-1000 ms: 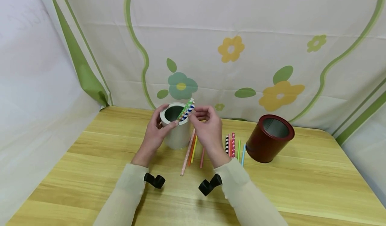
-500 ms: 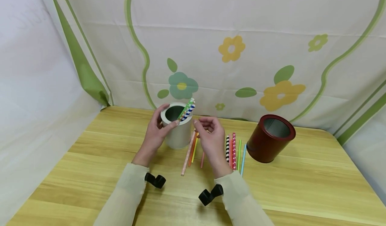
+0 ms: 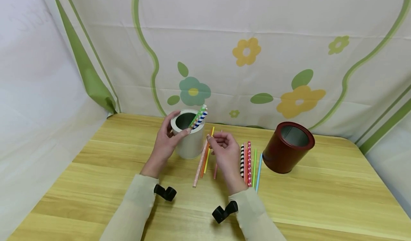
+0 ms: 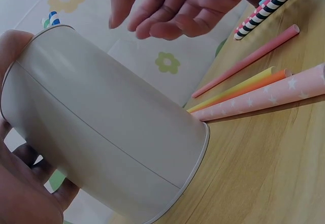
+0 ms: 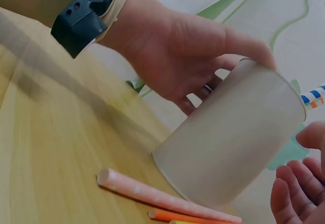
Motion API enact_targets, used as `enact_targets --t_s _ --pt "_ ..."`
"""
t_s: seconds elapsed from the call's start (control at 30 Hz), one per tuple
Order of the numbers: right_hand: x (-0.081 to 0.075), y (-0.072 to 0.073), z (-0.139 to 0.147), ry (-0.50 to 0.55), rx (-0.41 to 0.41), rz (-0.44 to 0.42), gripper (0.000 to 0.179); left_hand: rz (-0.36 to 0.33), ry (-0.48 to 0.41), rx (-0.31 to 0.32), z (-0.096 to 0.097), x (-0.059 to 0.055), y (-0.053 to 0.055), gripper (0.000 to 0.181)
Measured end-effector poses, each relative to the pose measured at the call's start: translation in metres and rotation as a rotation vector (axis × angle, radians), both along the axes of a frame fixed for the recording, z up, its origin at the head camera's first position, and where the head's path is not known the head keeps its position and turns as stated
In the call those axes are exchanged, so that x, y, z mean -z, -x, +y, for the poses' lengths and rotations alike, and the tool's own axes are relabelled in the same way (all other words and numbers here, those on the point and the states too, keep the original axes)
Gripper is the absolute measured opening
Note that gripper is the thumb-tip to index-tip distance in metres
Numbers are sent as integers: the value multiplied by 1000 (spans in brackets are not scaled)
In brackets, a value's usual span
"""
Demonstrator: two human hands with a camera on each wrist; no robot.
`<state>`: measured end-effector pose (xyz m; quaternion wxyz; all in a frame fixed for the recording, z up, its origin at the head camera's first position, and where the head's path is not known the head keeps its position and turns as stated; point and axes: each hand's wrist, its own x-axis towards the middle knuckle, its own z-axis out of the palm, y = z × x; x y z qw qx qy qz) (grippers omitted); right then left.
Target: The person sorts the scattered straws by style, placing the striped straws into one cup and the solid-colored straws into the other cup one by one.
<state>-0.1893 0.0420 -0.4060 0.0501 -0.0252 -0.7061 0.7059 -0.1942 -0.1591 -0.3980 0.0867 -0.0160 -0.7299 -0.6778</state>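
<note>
In the head view my left hand [image 3: 163, 142] holds a white tin can [image 3: 189, 144] upright on the table, thumb by the rim and fingers round its far side. Leaning out of the can's right side are a green paper straw with white dots [image 3: 199, 114] and a blue-and-white striped straw [image 3: 200, 120]. My right hand [image 3: 227, 155] hovers just right of the can, its fingers loosely bent and holding nothing. Beneath and beside it lie a pale pink star straw [image 4: 274, 94], an orange straw [image 3: 203, 166], a yellow straw [image 3: 207, 160] and a coral-pink straw [image 4: 249, 59].
Right of my right hand lie a black-and-white striped straw [image 3: 242, 159], a magenta dotted straw [image 3: 249, 162], a green straw [image 3: 254, 166] and a blue straw [image 3: 259, 171]. A dark red can [image 3: 277, 153] stands farther right. A flowered curtain [image 3: 224, 55] hangs behind the wooden table [image 3: 321, 184].
My right hand has drawn away from the straws in the can's mouth and lowered toward the loose straws. The left hand and the can have stayed in place.
</note>
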Motion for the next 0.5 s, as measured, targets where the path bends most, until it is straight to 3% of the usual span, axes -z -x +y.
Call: enact_targets --t_s 0.5 --pt "18 2 -7 -286 -91 -144 23 4 0 0 -1 0 0 74"
